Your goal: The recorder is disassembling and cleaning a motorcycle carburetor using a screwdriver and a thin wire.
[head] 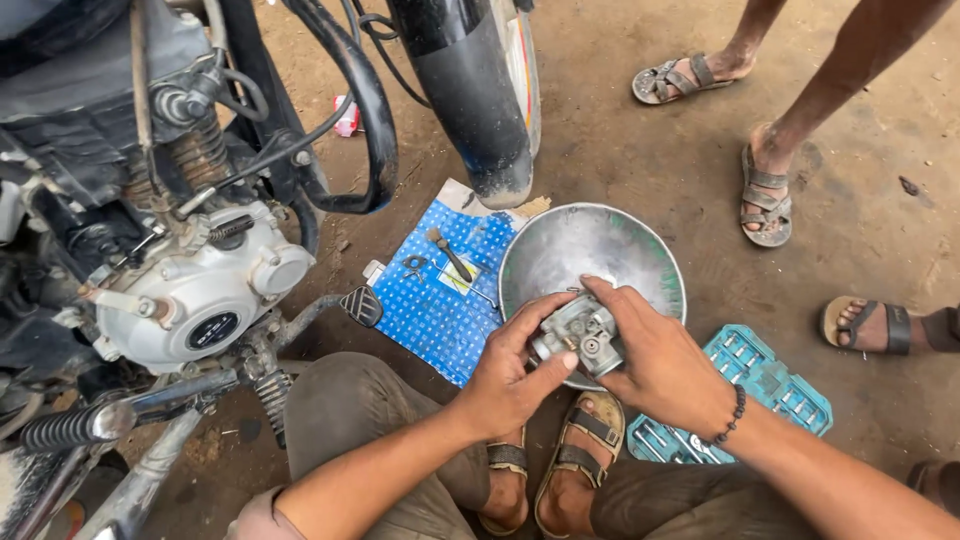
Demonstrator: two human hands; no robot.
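Note:
A small grey metal carburettor is gripped between both my hands over the near rim of a round metal bowl. My left hand clasps its left side with the thumb under it. My right hand, with a dark bead bracelet at the wrist, holds its right side with fingers over the top. I am crouching, and my sandalled feet are just below the hands.
A motorcycle engine and frame fill the left; its front wheel and mudguard stand ahead. A blue patterned sheet holds small tools. A teal socket set case lies at right. Other people's sandalled feet stand beyond on the dirt ground.

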